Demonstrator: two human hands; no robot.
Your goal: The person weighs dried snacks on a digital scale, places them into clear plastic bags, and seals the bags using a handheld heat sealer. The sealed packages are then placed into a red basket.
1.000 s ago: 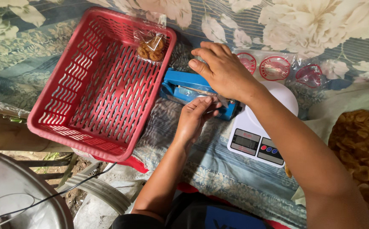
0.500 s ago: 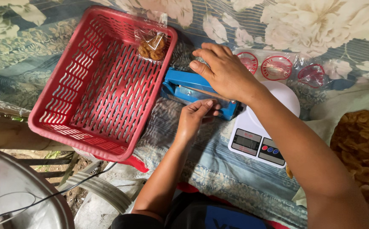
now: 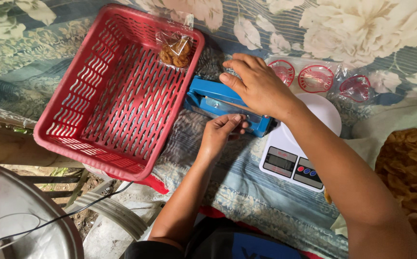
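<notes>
right hand (image 3: 259, 86) still flat on blue sealer (image 3: 213, 98) | left hand (image 3: 220, 134) seemingly pinching its front edge

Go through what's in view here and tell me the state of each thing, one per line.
Blue heat sealer: arm pressed down.
Right hand: flat on the sealer.
Left hand: fingers pinched at the sealer's front edge.
Red basket: upright, holding one sealed snack bag.
White kitchen scale: platform bare.
Empty printed bags: lying flat.
</notes>
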